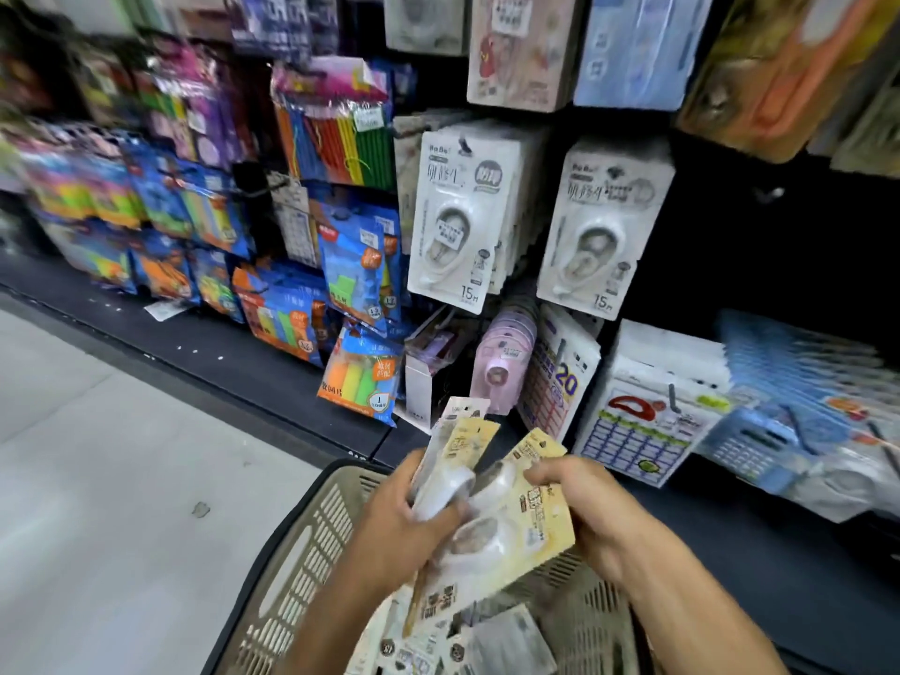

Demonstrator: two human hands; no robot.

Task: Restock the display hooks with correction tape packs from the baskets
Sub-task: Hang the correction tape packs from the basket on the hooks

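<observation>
My left hand (404,518) grips a fanned stack of cream-yellow carded correction tape packs (467,460) over the beige slotted plastic basket (302,567); my right hand (584,504) pinches the front pack (531,518).

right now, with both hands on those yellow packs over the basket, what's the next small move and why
Probably lift one yellow pack free with the right hand: the left hand grips the rest, fanned together above the basket, and none has reached a hook yet.
</observation>
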